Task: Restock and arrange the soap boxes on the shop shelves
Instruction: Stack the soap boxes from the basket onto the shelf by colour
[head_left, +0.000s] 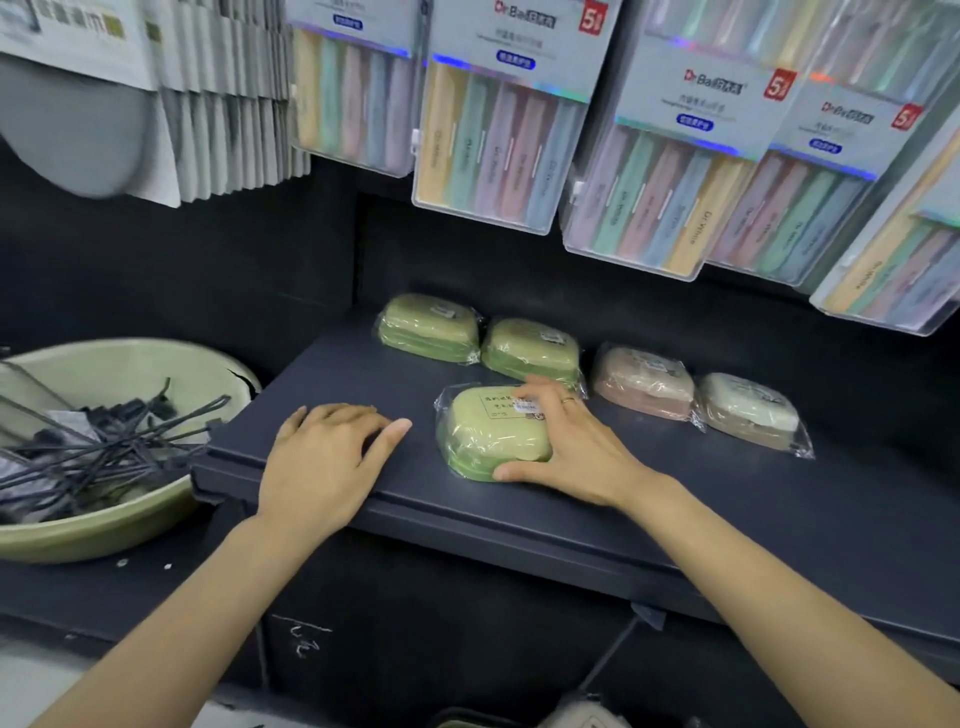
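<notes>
One head-worn camera looks forward and down, close over the shelf (675, 519) (wide-angle).

The person is showing two bare forearms, which are coming in from the bottom edge of the view, and no sleeve is covering either of them up to that edge. The left hand (324, 457) is wearing nothing on its fingers or wrist. The right hand (566, 441) is wearing one thin ring (568, 400) of gold colour on a finger. The fingernails are looking short and plain, without polish.
</notes>
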